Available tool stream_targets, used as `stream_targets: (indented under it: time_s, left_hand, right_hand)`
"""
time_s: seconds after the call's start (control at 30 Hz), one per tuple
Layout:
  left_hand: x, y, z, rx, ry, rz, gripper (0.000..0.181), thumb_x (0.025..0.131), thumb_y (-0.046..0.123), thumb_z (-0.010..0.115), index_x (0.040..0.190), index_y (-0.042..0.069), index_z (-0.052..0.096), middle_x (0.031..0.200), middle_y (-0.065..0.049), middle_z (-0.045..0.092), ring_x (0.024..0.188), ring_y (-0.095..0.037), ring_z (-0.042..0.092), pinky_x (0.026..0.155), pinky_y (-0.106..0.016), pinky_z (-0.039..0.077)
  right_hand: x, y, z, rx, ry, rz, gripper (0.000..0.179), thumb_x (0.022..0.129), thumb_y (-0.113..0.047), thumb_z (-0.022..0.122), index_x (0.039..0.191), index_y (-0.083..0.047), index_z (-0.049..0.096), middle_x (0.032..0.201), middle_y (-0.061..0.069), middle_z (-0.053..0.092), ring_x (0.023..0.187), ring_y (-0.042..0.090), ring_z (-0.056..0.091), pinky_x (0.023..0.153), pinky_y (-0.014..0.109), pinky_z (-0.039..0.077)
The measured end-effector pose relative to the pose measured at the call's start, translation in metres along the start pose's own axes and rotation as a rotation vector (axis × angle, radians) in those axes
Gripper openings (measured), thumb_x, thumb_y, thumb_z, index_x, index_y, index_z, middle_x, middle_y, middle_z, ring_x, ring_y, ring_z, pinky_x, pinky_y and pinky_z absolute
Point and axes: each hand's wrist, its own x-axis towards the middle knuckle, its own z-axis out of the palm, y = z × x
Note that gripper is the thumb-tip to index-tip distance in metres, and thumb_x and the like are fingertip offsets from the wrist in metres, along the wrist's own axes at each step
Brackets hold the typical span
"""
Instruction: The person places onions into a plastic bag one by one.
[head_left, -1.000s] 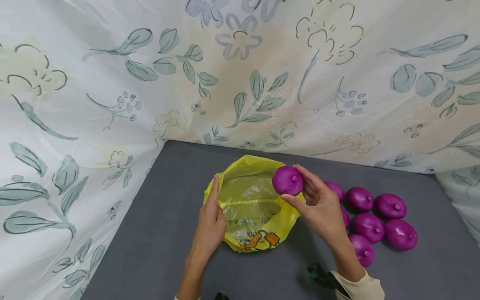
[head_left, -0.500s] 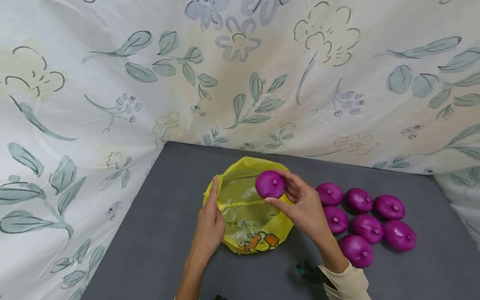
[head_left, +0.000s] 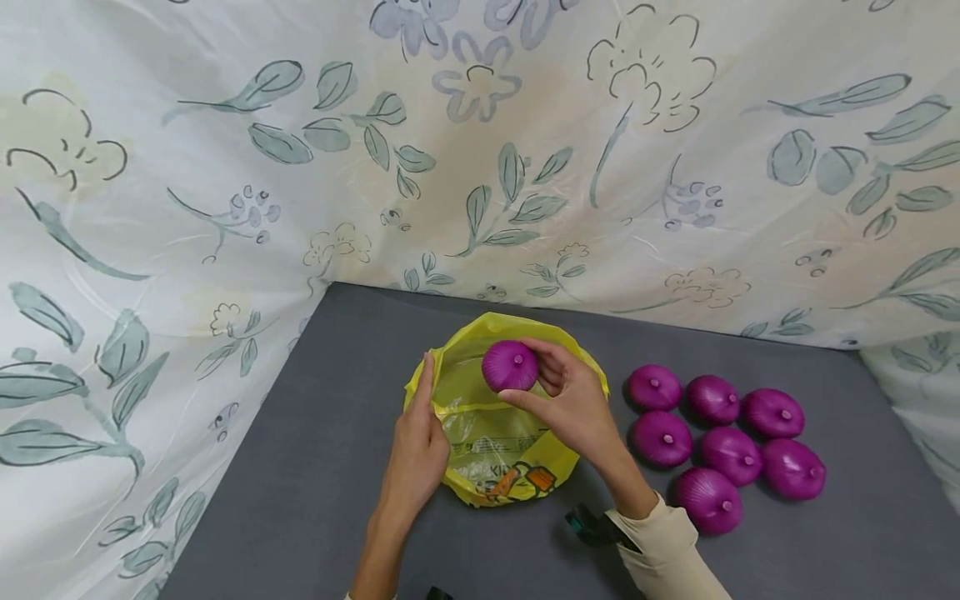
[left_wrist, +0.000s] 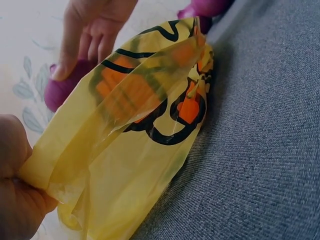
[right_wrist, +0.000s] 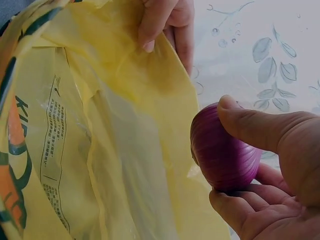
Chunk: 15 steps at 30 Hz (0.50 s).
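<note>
A yellow plastic bag (head_left: 487, 425) stands with its mouth wide on the grey cloth, orange and black print on its near side. My left hand (head_left: 417, 442) pinches the left rim of the bag; the left wrist view shows the film gathered between thumb and fingers. Over the bag's mouth, my right hand (head_left: 573, 400) holds a purple onion (head_left: 510, 366) between thumb and fingers. In the right wrist view this onion (right_wrist: 225, 147) is beside the bag's rim, with the thumb on top and fingers below.
Several more purple onions (head_left: 731, 457) lie grouped on the grey tabletop (head_left: 300, 467), right of the bag. A floral curtain (head_left: 480, 167) hangs behind the table and along its left side.
My right hand has carried the onion leftward, from the bag's right rim to above its opening. The left hand stays at the rim. More of the grouped onions show now.
</note>
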Motion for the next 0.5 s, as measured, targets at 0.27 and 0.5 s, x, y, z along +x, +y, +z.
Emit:
stream_targets:
  time_s: [0.27,0.5]
  left_hand:
    - [-0.001,-0.002,0.0,-0.006,-0.02,-0.006,0.08,0.102,-0.013,0.039,0.172,0.019,0.018,0.057,0.007,0.027,0.048,-0.001,0.018,0.047,-0.024,0.027]
    - [-0.002,-0.003,-0.001,-0.015,-0.005,-0.008,0.081,0.1,-0.014,0.04,0.171,0.02,0.019,0.058,0.007,0.028,0.048,-0.002,0.019,0.047,-0.024,0.028]
  right_hand:
    - [0.009,0.004,0.007,-0.089,0.02,0.03,0.073,0.078,-0.022,0.097,0.142,-0.015,0.064,0.142,0.004,0.067,0.132,0.018,0.063,0.102,0.031,0.052]
    - [0.02,0.006,0.017,-0.096,-0.024,0.071,0.073,0.078,-0.018,0.097,0.142,-0.011,0.061,0.142,0.009,0.067,0.131,0.025,0.064,0.102,0.037,0.054]
